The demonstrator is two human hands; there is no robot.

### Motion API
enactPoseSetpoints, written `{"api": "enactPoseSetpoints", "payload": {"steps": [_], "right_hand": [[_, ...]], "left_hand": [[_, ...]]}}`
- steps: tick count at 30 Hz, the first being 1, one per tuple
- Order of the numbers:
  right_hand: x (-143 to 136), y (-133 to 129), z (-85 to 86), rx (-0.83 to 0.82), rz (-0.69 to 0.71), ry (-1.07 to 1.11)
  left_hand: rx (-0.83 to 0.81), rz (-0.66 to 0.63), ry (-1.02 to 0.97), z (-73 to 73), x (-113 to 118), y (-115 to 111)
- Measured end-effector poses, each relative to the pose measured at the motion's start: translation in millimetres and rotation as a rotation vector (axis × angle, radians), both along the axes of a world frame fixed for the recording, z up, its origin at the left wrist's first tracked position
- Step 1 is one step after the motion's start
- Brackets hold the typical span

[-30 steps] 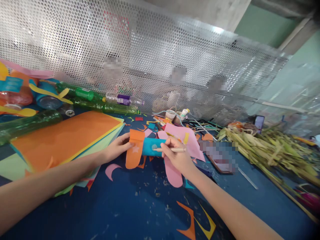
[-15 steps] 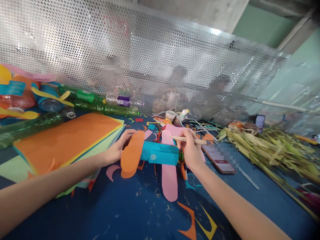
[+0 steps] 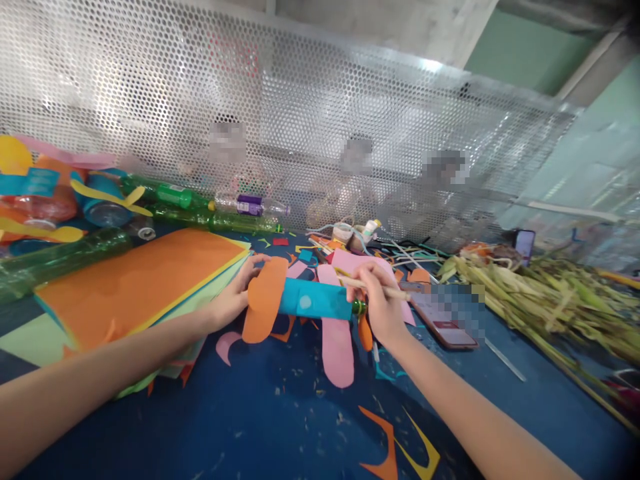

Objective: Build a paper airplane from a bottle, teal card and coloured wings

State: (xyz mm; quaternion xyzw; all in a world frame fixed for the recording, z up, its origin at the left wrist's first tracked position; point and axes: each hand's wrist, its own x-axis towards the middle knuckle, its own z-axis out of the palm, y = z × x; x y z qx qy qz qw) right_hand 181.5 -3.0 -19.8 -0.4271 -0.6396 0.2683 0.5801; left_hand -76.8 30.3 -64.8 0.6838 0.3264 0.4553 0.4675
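A small bottle wrapped in blue paper (image 3: 320,299) lies sideways in front of me, its green neck (image 3: 358,307) pointing right. An orange paper strip (image 3: 266,300) crosses its left end, and a longer pink paper strip (image 3: 338,353) crosses it near the neck. My left hand (image 3: 243,288) grips the left end, fingers partly hidden behind the orange strip. Pinched like a pen in my right hand (image 3: 379,297) is a thin pale wooden stick (image 3: 390,291), its tip over the top of the pink strip. Whether the tip touches the paper I cannot tell.
Coloured paper sheets (image 3: 145,280) are stacked left, with green bottles (image 3: 65,257) behind. Paper scraps (image 3: 383,440) litter the blue table (image 3: 240,420). A phone (image 3: 445,323) and dried husks (image 3: 540,287) lie right. A perforated silver sheet (image 3: 300,120) rises behind; people show through it.
The wrapped bottle has turned slightly, so its green neck shows more. My right hand has tilted the stick and shifted it a little lower. My left hand keeps its grip.
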Motion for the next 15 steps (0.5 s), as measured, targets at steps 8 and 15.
{"api": "enactPoseSetpoints", "payload": {"steps": [8, 15], "right_hand": [[-9, -9, -11.0, -0.025, 0.146, -0.162], [-7, 1, -24.2, -0.018, 0.074, -0.191]], "left_hand": [[-0.042, 0.068, 0.053, -5.8, -2, 4], [-0.046, 0.077, 0.061, 0.7, -1, 0]]}}
